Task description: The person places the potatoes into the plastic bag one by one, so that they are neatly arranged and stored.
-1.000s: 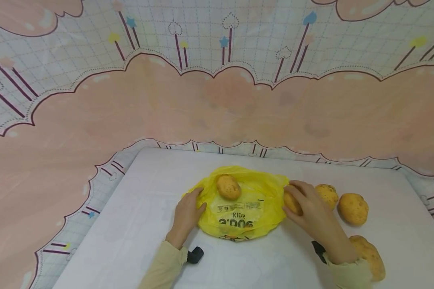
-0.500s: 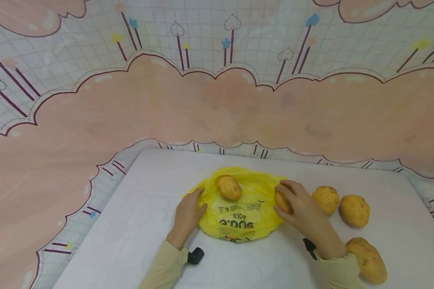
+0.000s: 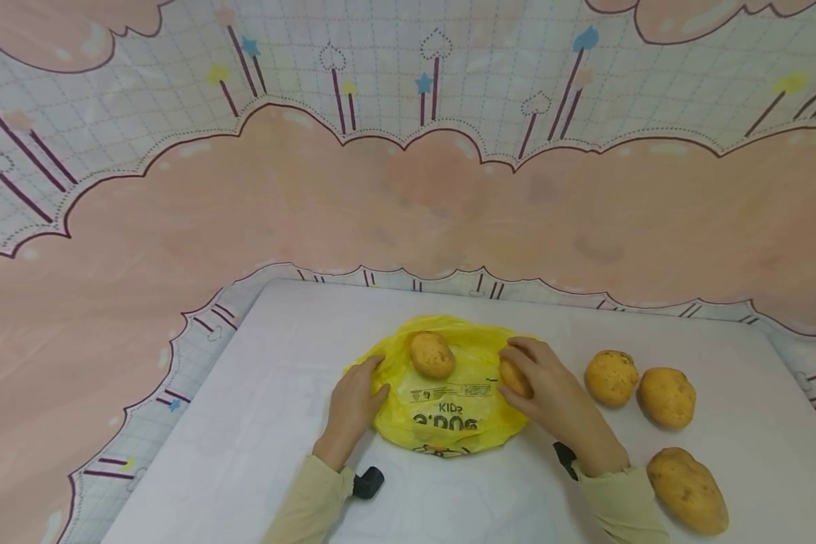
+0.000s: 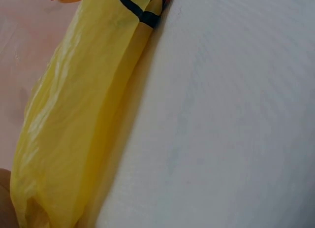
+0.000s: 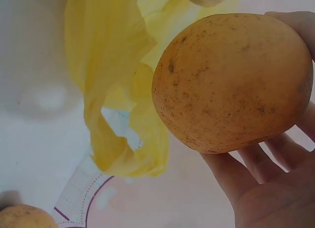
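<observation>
Sleeves: A person's left sleeve (image 3: 309, 499) and right sleeve (image 3: 622, 506), both beige, enter at 7 and 5 o'clock of the yellow bag (image 3: 397, 432).
Wrists: A black device (image 3: 368, 483) shows at the left wrist, and a second black device (image 3: 567, 459) at the right.
Largest potato: The long potato (image 3: 688, 491) lies on the white table (image 3: 265, 363) at 4 o'clock, just past the right sleeve.
Left hand: At 9 o'clock the left hand (image 3: 351, 404) touches the bag's edge, thumb and forefinger apart — whether they pinch the plastic, cannot tell.
Right hand: At 3 o'clock the right hand (image 3: 561, 393) grips the speckled potato (image 3: 514, 378) between thumb and fingers.
Held potato: It sits at the bag's 3 o'clock edge in the head view; whether it touches the plastic, cannot tell.
Bag: It lies on the table between the hands, mouth open, black print showing inside.
Potato inside: The bagged potato (image 3: 431, 354) rests toward 11 o'clock within the mouth.
Loose pair: The rounder potato (image 3: 612, 378) and its neighbor (image 3: 666, 397) lie close together at 3 o'clock, beyond the right hand.
Backdrop: At 12 o'clock hangs a printed sheet (image 3: 408, 204) — peach clouds, purple outlines, small stars.
</observation>
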Demonstrator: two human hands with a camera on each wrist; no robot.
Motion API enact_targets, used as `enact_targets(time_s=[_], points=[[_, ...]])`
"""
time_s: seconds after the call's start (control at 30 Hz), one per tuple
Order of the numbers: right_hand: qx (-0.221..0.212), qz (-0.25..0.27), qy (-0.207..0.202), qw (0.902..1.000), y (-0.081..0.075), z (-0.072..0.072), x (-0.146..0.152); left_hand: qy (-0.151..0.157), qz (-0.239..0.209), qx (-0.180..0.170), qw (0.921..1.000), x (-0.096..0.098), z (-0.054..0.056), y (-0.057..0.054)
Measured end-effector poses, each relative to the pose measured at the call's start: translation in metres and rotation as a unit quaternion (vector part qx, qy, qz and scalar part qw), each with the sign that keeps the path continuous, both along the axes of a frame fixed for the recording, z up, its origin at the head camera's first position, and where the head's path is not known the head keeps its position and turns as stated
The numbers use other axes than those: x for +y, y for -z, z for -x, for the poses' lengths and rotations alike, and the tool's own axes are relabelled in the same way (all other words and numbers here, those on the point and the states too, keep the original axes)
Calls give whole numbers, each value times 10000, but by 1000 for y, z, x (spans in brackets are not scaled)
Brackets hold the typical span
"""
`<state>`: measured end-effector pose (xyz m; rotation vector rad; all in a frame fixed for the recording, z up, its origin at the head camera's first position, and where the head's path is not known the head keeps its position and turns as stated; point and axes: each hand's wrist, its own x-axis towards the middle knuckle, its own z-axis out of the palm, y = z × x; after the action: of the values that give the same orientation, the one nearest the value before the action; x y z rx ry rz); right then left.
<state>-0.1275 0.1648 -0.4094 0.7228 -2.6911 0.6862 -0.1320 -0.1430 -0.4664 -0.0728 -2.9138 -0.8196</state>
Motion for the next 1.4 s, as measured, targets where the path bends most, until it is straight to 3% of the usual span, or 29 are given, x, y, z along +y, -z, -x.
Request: enact_targets(time_s=[0.43,0.73,1.4], points=[[-248,-83,-80,9996,1,8,-14,-20,19,127,9999,0,1,2],[-128,34,-320,9994,7,16,-25,-17,40,117,9999,-1,0,3],[-361,-76,-359,9987,16,31,-44,-31,25,118,9999,-1,0,3]])
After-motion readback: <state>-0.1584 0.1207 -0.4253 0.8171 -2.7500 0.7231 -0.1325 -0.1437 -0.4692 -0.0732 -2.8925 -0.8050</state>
